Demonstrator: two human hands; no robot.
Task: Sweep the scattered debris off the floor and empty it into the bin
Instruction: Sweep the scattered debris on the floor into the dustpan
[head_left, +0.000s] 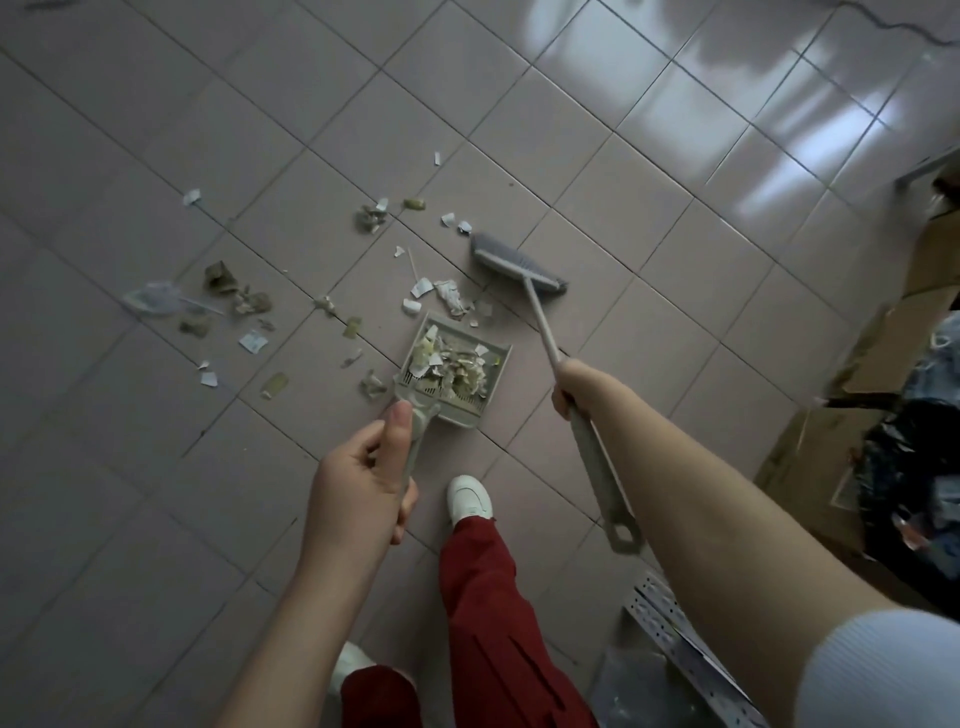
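My left hand (363, 478) grips the handle of a pale green dustpan (498, 353) that rests on the tiled floor and holds a heap of paper scraps and debris. My right hand (571, 387) grips the pale handle of a broom (543, 325), whose grey head (514, 262) sits on the floor just beyond and right of the pan. Scattered debris (234, 299) of torn paper, brownish bits and a clear plastic piece (150, 299) lies left of and beyond the pan. A crumpled scrap (451, 296) lies at the pan's mouth.
Cardboard boxes (893, 338) and a black plastic bag (914, 467) stand along the right edge. A perforated metal rail (670, 629) lies at bottom right. My white shoe (467, 496) and red trouser leg are just behind the pan. A cable (893, 21) crosses the top right.
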